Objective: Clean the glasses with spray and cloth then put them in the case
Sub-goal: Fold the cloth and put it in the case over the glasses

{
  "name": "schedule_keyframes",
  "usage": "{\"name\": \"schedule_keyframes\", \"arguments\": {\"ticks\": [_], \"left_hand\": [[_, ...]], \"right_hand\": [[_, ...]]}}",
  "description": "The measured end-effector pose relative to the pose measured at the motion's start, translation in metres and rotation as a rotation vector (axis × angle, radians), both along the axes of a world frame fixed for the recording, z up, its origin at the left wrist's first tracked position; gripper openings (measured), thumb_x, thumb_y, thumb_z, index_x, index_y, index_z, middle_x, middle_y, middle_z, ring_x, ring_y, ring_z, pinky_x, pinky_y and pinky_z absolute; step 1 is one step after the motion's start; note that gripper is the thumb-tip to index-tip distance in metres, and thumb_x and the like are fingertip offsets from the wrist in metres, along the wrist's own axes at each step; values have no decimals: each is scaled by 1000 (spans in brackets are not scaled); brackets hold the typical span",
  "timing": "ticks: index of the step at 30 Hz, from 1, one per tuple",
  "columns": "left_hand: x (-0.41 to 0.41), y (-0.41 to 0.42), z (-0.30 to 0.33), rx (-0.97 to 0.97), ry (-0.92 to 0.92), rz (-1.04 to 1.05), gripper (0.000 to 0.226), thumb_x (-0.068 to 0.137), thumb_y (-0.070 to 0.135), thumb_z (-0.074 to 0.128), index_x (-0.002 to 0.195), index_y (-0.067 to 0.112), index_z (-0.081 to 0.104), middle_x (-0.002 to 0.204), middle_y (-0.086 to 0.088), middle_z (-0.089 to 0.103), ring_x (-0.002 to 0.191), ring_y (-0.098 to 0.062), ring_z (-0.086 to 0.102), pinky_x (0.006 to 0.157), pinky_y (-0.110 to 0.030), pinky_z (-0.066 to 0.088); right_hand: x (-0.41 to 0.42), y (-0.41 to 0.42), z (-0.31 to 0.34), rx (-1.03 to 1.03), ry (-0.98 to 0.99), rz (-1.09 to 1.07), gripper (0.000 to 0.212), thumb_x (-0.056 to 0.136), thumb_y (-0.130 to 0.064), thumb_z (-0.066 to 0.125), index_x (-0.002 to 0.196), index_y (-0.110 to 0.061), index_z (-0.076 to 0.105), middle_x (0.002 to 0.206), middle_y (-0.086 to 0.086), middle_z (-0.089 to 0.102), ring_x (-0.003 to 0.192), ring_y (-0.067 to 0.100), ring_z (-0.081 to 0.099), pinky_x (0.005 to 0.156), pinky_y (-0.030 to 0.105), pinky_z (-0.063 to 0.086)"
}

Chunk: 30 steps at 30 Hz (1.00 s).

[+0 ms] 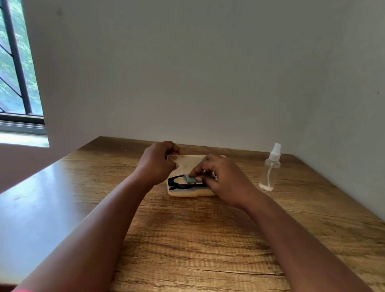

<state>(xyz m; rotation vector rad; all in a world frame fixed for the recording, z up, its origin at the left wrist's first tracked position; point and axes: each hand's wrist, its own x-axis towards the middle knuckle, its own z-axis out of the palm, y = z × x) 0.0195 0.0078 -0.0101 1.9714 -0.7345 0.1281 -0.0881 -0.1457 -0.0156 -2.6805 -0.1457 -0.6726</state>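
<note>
So my right hand [221, 177] pinches the folded cloth [189, 179] directly over the glasses [179, 184], which lie long-axis left-to-right in the open case [192, 192]. My left hand [157, 164] grips the lid, I think. One of each, plus one spray bottle [270, 168] further right.

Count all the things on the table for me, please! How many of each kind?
Spray bottle: 1
Glasses: 1
Case: 1, open
Cloth: 1, folded, in the right hand
Total: 4 things. The left hand holds the case's lid.
</note>
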Motion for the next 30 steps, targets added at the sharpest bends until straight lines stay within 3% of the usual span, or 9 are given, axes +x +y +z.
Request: {"name": "schedule_keyframes", "arguments": {"ticks": [4, 6, 9, 11, 14, 20, 24, 26, 30], "left_hand": [[1, 0, -1, 12, -14, 5, 32, 81, -4, 69, 102, 19, 69, 102, 2, 66, 93, -15, 61, 78, -28, 51], [1, -1, -1, 18, -34, -2, 32, 82, -4, 68, 105, 18, 69, 103, 4, 66, 94, -14, 60, 76, -25, 49], [2, -2, -2, 34, -59, -21, 33, 83, -4, 67, 108, 17, 66, 104, 8, 65, 97, -12, 59, 72, -18, 46], [2, -2, -3, 35, -63, -36, 33, 82, -4, 67, 108, 18, 66, 106, 7, 66, 100, -13, 60, 77, -23, 49], [1, -3, -3, 5, -45, -115, 30, 81, 5, 73, 105, 22, 68, 105, 9, 69, 100, -10, 63, 91, -32, 52], [-6, -3, 0, 73, -84, -250, 41, 67, 43, 86, 103, 31, 71, 99, 17, 70, 95, 2, 63, 85, -23, 51], [-7, -4, -1, 177, -125, -328, 45, 65, 36, 88, 105, 29, 69, 105, 17, 67, 100, 3, 59, 80, -17, 46], [-7, -5, -4, 194, -155, -331, 47, 63, 31, 90, 105, 31, 67, 105, 19, 66, 101, 4, 58, 76, -12, 43], [-3, -5, -8, 196, -225, -300, 45, 62, 26, 90, 102, 30, 70, 103, 16, 67, 102, 0, 59, 84, -18, 46]], "right_hand": [[-4, -6, 5, 52, -142, -84, 25, 89, -28, 69, 114, -23, 68, 113, -7, 55, 108, 8, 47, 85, 26, 38], [-8, -15, 10, 73, -185, -112, 55, 80, -39, 77, 131, -27, 57, 134, -6, 48, 127, 8, 37, 101, 23, 32], [-15, -24, 12, -30, 28, -111, 109, 63, -57, 83, 153, -36, 25, 161, -11, 19, 148, 5, 6, 118, 28, 12], [-17, -26, 10, -102, 150, -102, 121, 59, -59, 84, 155, -37, 13, 163, -12, 11, 150, 7, -1, 121, 33, 6], [-17, -26, 7, -60, 169, -105, 114, 60, -53, 87, 153, -34, 24, 161, -8, 22, 149, 13, 15, 120, 33, 15], [-13, -25, 8, 5, 48, -104, 71, 67, -49, 84, 130, -30, 56, 130, -11, 53, 119, 8, 49, 96, 28, 42], [-14, -23, 8, 45, -3, -106, 42, 77, -38, 80, 116, -26, 69, 112, -8, 65, 103, 11, 59, 88, 32, 49], [-14, -21, 8, 49, -17, -114, 37, 78, -31, 79, 113, -24, 70, 110, -7, 66, 100, 11, 60, 87, 33, 50], [-12, -15, 7, 32, -39, -162, 37, 75, -32, 82, 109, -20, 72, 106, -6, 69, 95, 12, 62, 83, 32, 51]]}}
